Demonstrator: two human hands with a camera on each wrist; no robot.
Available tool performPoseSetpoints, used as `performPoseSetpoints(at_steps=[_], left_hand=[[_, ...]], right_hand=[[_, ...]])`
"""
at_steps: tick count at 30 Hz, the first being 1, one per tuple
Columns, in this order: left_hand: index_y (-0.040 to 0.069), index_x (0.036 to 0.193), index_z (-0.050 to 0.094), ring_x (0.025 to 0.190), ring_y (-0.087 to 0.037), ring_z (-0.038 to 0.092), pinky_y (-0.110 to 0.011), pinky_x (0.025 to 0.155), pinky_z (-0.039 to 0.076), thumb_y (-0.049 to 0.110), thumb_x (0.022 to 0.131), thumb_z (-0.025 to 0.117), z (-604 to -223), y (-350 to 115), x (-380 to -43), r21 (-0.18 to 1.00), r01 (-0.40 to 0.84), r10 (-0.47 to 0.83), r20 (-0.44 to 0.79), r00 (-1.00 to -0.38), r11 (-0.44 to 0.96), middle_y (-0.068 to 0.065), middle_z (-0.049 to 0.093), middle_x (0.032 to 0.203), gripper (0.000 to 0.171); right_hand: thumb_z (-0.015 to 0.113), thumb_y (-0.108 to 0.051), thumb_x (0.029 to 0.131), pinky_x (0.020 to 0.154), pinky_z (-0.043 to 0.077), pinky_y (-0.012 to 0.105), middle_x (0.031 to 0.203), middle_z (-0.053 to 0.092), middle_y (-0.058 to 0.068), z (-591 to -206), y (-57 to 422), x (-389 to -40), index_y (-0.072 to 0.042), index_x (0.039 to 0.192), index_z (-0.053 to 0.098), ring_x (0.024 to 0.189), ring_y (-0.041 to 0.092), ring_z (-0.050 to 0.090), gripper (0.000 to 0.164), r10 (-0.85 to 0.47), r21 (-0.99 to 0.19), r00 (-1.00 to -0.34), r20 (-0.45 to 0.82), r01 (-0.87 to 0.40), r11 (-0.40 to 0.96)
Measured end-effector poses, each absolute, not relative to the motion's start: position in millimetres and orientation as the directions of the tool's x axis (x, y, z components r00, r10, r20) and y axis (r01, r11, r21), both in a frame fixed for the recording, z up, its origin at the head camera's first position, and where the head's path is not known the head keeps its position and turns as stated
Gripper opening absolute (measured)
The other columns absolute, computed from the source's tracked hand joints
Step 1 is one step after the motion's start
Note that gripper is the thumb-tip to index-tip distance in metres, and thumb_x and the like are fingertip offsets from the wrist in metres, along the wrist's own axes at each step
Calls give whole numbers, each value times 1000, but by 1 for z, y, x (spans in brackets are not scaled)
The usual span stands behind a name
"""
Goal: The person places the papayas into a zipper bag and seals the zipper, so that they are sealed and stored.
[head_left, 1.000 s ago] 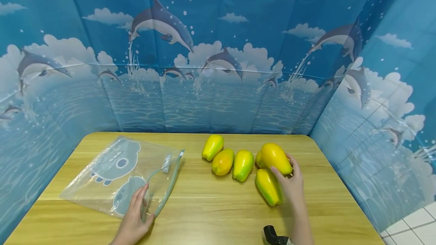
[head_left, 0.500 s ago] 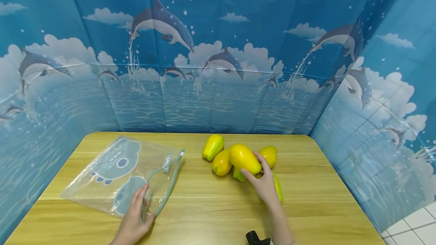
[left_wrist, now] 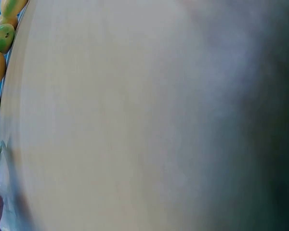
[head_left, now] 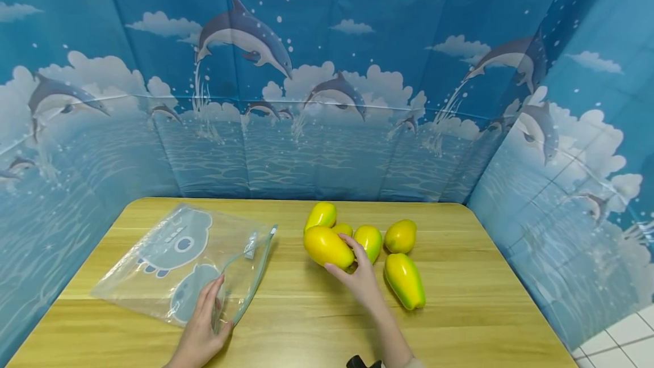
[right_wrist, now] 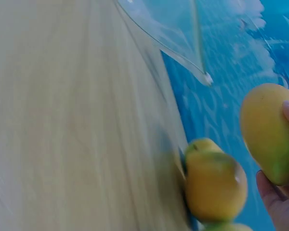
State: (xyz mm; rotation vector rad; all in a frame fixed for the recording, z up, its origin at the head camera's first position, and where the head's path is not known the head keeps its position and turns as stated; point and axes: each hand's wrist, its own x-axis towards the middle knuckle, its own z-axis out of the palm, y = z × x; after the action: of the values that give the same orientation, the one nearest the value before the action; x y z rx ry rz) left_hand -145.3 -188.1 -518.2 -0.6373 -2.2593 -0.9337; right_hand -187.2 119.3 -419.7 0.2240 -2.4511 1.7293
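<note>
My right hand (head_left: 363, 277) grips a yellow papaya (head_left: 327, 247) by one end, thumb on the near side and fingers on the far side. It is held up over the table, overlapping two other papayas in the head view. In the right wrist view the held papaya (right_wrist: 269, 132) shows a greenish lower end. A clear zip bag (head_left: 153, 277) with blue-grey cartoon prints lies flat at the left. My left hand (head_left: 201, 322) holds its mouth, fingers on the bag's near edge and the mouth gaping a little. The bag's green zip strip (head_left: 258, 280) carries a slider at its far end.
A green-yellow papaya (head_left: 321, 214) lies at the back, with another (head_left: 369, 241) right of the held one. Two more papayas, one rounder (head_left: 401, 235) and one long (head_left: 405, 281), lie further right. Behind the wooden table (head_left: 286, 334) hangs a dolphin-print curtain (head_left: 327, 146).
My right hand has carried the papaya leftward from the right-hand pair, past the middle ones, toward the bag. The left hand and bag have stayed where they were.
</note>
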Motion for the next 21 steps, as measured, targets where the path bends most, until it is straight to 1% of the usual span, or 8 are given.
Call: performPoseSetpoints(at_steps=[3, 7, 12, 14, 16, 19, 21], left_hand=[[-6, 137, 29, 78, -5, 38, -12, 53, 38, -20, 38, 75, -518, -188, -145, 458, 618, 195, 681, -706, 639, -19, 38, 127, 110], [-6, 137, 29, 78, -5, 38, -12, 54, 39, -20, 38, 75, -517, -188, -146, 461, 617, 196, 678, -708, 637, -18, 38, 127, 110], [-6, 137, 30, 77, -5, 38, -13, 52, 39, -20, 38, 75, -517, -187, -145, 463, 616, 197, 676, -711, 637, -18, 38, 127, 110], [-6, 137, 30, 77, -5, 38, -14, 52, 39, -20, 38, 75, -516, -187, -145, 460, 615, 197, 676, -710, 641, -19, 38, 127, 110], [-6, 137, 31, 77, -5, 38, -15, 53, 40, -19, 38, 75, -516, -187, -145, 454, 613, 198, 676, -710, 647, -19, 38, 127, 109], [-6, 137, 31, 77, -5, 38, -15, 54, 40, -18, 38, 76, -516, -188, -145, 447, 612, 201, 677, -709, 653, -19, 38, 128, 109], [-6, 137, 31, 77, -5, 38, -14, 54, 40, -18, 38, 75, -516, -188, -145, 447, 613, 204, 675, -709, 652, -19, 38, 128, 109]], right_hand=[[71, -13, 78, 85, 40, 36, 134, 42, 13, -422, 108, -186, -8, 133, 43, 110, 23, 44, 62, -101, -911, -974, 204, -226, 344], [71, -13, 78, 84, 41, 35, 132, 43, 14, -428, 94, -185, -6, 133, 43, 111, 27, 44, 62, -180, -899, -956, 230, -280, 338], [72, -21, 78, 84, 41, 31, 129, 45, 8, -458, 80, -194, -14, 133, 43, 109, 22, 45, 63, -253, -884, -936, 243, -322, 340], [72, -26, 78, 90, 41, 34, 129, 45, 3, -470, 74, -196, -18, 134, 43, 111, 19, 45, 64, -281, -885, -931, 234, -324, 336], [71, -30, 78, 96, 40, 37, 129, 45, 2, -476, 67, -196, -19, 134, 43, 114, 19, 44, 64, -313, -885, -922, 227, -329, 328], [70, -33, 78, 100, 37, 41, 128, 44, 1, -482, 59, -195, -19, 135, 42, 116, 19, 44, 65, -353, -881, -908, 226, -345, 324], [69, -33, 78, 99, 37, 42, 126, 45, 2, -483, 54, -195, -17, 135, 41, 115, 19, 44, 65, -375, -869, -897, 234, -366, 333]])
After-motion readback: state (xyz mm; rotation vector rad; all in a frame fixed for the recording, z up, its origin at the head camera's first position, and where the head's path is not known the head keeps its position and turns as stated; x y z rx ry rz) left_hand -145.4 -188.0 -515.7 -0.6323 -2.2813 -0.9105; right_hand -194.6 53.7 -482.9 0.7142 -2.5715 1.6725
